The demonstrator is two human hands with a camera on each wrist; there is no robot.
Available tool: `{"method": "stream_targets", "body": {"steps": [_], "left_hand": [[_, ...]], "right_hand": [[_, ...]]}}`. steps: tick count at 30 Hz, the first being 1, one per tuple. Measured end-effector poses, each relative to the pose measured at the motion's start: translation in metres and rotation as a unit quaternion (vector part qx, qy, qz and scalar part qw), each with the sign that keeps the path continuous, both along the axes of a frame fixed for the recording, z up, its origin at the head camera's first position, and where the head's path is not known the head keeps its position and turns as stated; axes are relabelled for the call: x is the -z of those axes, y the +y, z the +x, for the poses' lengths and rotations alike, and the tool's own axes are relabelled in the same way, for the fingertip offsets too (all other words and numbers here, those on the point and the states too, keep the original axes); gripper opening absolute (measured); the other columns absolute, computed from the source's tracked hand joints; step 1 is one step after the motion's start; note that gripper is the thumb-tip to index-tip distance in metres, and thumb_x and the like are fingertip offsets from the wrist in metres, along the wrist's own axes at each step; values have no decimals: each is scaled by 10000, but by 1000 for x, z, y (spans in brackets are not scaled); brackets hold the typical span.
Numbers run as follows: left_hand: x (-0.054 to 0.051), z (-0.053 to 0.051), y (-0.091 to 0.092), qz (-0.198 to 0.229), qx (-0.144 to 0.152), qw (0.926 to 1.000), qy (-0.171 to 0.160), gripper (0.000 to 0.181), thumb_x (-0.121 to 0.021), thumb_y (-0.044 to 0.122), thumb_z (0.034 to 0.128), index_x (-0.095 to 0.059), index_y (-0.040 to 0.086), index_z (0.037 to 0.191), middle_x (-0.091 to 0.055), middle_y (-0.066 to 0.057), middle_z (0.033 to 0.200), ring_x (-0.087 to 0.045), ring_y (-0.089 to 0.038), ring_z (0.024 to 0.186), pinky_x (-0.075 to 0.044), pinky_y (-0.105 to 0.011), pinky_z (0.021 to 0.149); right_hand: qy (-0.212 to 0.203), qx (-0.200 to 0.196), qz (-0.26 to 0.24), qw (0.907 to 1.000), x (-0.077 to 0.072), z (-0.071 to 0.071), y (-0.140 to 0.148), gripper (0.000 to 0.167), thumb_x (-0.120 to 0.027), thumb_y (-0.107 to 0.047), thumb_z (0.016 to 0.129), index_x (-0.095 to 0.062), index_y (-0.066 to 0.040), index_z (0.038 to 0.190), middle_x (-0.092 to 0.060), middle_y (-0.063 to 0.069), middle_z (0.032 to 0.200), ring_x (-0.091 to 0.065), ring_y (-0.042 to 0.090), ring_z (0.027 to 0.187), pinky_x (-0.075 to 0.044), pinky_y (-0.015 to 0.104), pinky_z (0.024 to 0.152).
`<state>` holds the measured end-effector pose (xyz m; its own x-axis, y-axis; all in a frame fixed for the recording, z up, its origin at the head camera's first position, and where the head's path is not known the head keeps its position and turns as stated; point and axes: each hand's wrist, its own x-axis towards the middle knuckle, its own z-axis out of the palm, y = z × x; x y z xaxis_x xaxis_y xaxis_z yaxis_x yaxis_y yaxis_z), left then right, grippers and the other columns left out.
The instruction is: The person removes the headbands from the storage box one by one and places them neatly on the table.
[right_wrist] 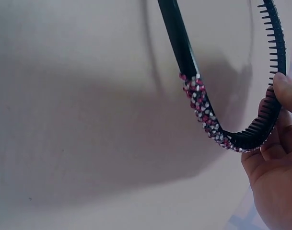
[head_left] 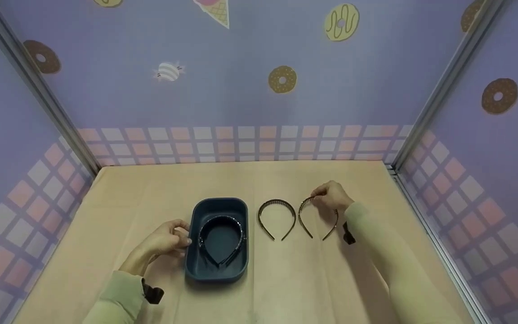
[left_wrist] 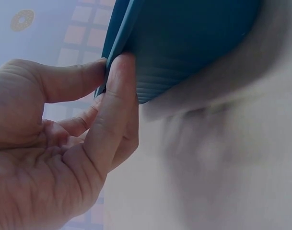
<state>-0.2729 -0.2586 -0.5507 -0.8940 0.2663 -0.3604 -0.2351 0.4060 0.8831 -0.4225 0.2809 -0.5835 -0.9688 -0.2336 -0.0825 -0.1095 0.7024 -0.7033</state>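
Observation:
A dark blue rectangular tray has black headbands lying in it, overlapping so their count is hard to tell. My left hand is at its left side; in the left wrist view the thumb and fingers pinch the tray's rim. Over to the right, my right hand grips the top of a toothed headband. Pink and clear beads cover part of that headband in the right wrist view, its comb teeth facing inward. Between it and the tray lies another toothed headband.
A cream cloth covers the table. Purple patterned walls close off the back and both sides, with metal rails at the corners and right edge.

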Motion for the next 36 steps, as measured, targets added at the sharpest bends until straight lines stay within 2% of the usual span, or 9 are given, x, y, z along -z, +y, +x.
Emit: {"method": "stream_targets", "body": {"steps": [3,5,12,17,32,36], "left_hand": [[0,0,0,12,4,10000,-2,448,-711,-4,993,-542,-63,1403,-749,-82,1046,-740,-156,854,-685,-327,743],[0,0,0,31,2,10000,-11,448,-710,-5,992,-542,-61,1404,-743,-78,1045,-731,-157,856,-687,-329,744],[0,0,0,19,20,10000,-20,441,-710,4,1000,-544,-59,1403,-736,-79,1045,-725,-158,855,-691,-337,751],[0,0,1,9,55,10000,24,425,-713,8,1003,-550,-64,1389,-720,-59,1006,-724,-157,830,-688,-336,743],[-2,0,0,-49,51,10000,56,455,-710,3,1012,-536,-68,1426,-743,-92,1025,-758,-166,869,-697,-355,760],[-1,0,-1,-34,41,10000,76,453,-708,-6,1007,-537,-71,1422,-741,-97,1026,-752,-172,865,-696,-361,754]], "right_hand": [[18,56,-21,10000,2,-1,-1,208,-701,17,1039,-859,-11,1172,-809,227,1252,-753,332,1158,-607,256,847],[76,72,0,9999,3,-1,-2,223,-689,27,1030,-859,-9,1170,-814,225,1242,-754,324,1149,-610,270,857],[132,258,24,9996,12,1,-6,230,-701,46,1019,-867,-31,1158,-789,219,1277,-719,396,1258,-624,503,1075],[172,307,51,9994,16,3,-8,226,-704,36,1024,-864,-30,1168,-784,222,1291,-703,421,1294,-590,567,1139],[276,326,307,9986,20,5,-9,203,-753,-15,1035,-869,-54,1196,-800,179,1221,-708,327,1155,-598,479,1010],[252,343,176,9989,20,6,-8,197,-754,-38,1048,-858,-43,1215,-794,184,1223,-709,295,1117,-603,389,926]]}}
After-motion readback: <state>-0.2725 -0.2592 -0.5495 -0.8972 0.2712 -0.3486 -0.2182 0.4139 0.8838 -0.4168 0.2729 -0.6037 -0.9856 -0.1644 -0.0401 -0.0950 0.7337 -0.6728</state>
